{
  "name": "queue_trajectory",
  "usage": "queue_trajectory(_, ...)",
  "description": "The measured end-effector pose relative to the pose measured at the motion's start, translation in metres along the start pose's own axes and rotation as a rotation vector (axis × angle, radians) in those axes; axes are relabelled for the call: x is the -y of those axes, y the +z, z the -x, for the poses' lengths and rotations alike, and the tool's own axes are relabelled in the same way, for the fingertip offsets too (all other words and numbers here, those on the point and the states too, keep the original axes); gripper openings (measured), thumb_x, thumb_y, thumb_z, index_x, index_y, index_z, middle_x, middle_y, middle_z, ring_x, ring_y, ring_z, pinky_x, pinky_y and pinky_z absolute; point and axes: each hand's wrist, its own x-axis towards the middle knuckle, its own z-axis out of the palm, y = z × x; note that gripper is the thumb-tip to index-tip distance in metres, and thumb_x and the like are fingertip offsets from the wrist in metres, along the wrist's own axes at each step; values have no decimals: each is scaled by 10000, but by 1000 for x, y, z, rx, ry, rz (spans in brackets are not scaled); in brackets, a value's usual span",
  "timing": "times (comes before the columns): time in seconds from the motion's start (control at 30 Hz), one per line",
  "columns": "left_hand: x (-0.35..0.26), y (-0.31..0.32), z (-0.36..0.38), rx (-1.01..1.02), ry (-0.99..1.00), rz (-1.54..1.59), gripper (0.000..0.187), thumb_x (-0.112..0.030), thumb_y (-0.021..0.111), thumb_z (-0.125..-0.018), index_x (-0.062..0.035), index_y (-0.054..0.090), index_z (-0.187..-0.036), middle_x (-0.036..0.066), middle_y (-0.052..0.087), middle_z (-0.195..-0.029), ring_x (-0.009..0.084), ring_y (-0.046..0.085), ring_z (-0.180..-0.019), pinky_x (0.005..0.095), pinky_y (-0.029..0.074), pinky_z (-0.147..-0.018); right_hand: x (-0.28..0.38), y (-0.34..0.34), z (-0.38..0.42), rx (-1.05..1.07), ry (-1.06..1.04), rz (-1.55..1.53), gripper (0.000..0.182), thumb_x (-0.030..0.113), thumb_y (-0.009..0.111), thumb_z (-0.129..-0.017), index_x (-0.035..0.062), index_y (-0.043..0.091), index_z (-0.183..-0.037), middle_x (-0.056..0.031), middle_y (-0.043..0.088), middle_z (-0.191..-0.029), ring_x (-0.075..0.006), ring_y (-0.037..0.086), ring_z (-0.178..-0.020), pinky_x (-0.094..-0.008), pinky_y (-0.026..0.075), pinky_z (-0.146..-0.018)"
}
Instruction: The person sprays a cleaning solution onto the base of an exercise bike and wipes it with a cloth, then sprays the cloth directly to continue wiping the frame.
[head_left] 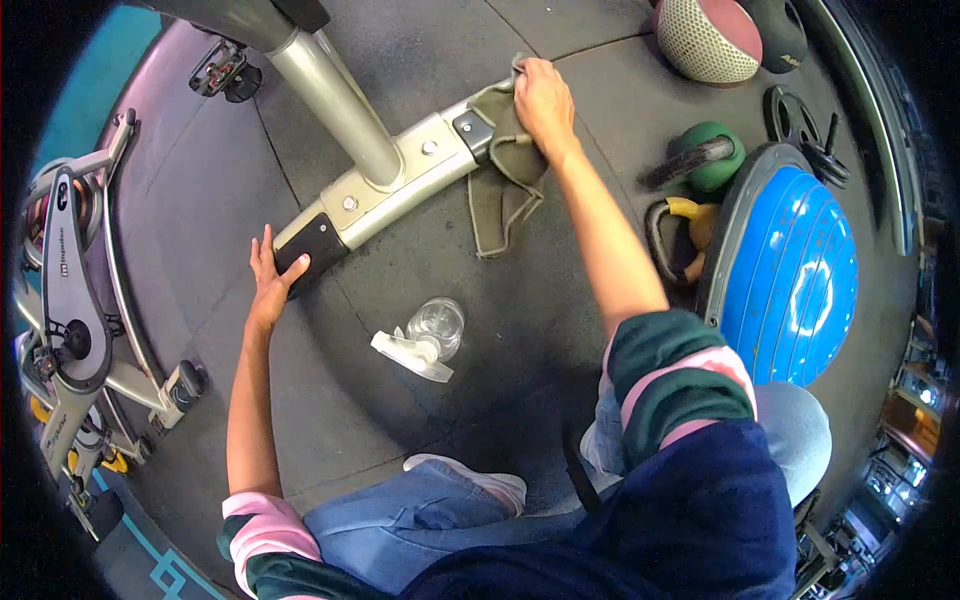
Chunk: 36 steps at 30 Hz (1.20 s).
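Cloth (508,180), olive-grey, crumpled, with darker edges

head view | from above | faces forward and steeply down | near left hand (268,287) and right hand (544,102)

Gym interior, floored in dark matting (545,315), brightly lit.
Seamed in straight lines; marked at lower left with a light-blue pattern (172,572). Edged at upper left by a teal area (90,85), wall or floor unclear. Fitted at left with a grey exercise bike (75,285); stocked at right with a blue dome trainer (800,270), a green kettlebell (715,158) and a medicine ball (705,42). Bounded at far right by a metal rail (886,130).
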Motion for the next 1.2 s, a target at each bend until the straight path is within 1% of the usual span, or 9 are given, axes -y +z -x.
queue_trajectory(0.1, 1, 0, 0, 0, -3, 8, 976, -513, 693, -790, -213, 138, -1535, 202, -45, -1565, 356, 93, -1450, 454, 191, -1149, 22, 23, 44, -331, -66, 72, 325, 142, 541, -892, -18, 556, -1174, -203, 503, -1325, -388, 401, -1294, -504, 280, -1100)
queue_trajectory(0.27, 7, -3, -7, 8, 2, -52, 1030, -548, 701, -769, -186, 117, -1537, 216, -76, -1565, 363, 88, -1454, 454, 191, -1150, 99, 33, 118, -50, -352, -216, 418, 57, 493, -862, -26, 501, -1271, -200, 481, -1351, -383, 382, -1325, -489, 283, -1120)
queue_trajectory(0.4, 4, -6, -6, 49, -57, -117, 1066, -613, 676, -766, -194, 74, -1539, 221, -119, -1564, 358, 38, -1462, 458, 171, -1155, 59, 10, 100, 85, -579, -165, 477, -5, 477, -823, 43, 517, -1296, -140, 488, -1375, -307, 410, -1331, -418, 293, -1142)
queue_trajectory(0.57, -1, -4, -5, 48, -106, -148, 1090, -647, 657, -764, -195, 37, -1538, 229, -136, -1561, 365, -11, -1461, 467, 148, -1160, -10, -6, 67, -182, -350, -186, 420, -28, 475, -858, 54, 541, -1264, -146, 539, -1323, -356, 423, -1313, -440, 300, -1128)
queue_trajectory(0.67, 9, -4, -8, 42, -92, -196, 1111, -662, 651, -759, -179, 21, -1536, 239, -135, -1558, 377, -36, -1457, 477, 134, -1160, -8, -10, 78, -256, -106, -185, 454, -51, 450, -870, 23, 494, -1316, -195, 469, -1383, -388, 356, -1350, -467, 263, -1141)
queue_trajectory(0.73, 10, -3, -9, 34, -67, -222, 1125, -684, 635, -758, -162, 9, -1534, 248, -131, -1556, 388, -51, -1453, 486, 118, -1160, 3, 4, 88, -267, -169, -129, 506, -77, 431, -861, 18, 444, -1358, -207, 394, -1442, -403, 289, -1383, -493, 223, -1152)
queue_trajectory(0.97, 10, -1, -10, 37, -75, -296, 1155, -714, 604, -761, -122, -26, -1527, 250, -126, -1555, 390, -68, -1451, 488, 103, -1162, 90, 57, 162, 120, -593, -344, 750, -185, 493, -674, -1, 378, -1392, -161, 334, -1498, -381, 230, -1420, -488, 180, -1176)
queue_trajectory(1.07, 13, 2, -13, 30, -64, -329, 1148, -711, 592, -773, -108, -31, -1525, 246, -115, -1558, 392, -68, -1450, 490, 101, -1163, 121, 60, 175, 323, -863, -352, 575, 3, 478, -842, 41, 382, -1408, -103, 337, -1510, -272, 257, -1427, -433, 212, -1184)
queue_trajectory(1.2, 15, 3, -10, -1, -41, -329, 1122, -697, 584, -790, -104, -21, -1526, 244, -104, -1561, 393, -65, -1450, 485, 100, -1166, 117, 60, 158, 387, -1053, -200, 518, 110, 428, -902, 71, 383, -1416, -73, 345, -1509, -246, 273, -1422, -400, 223, -1186)
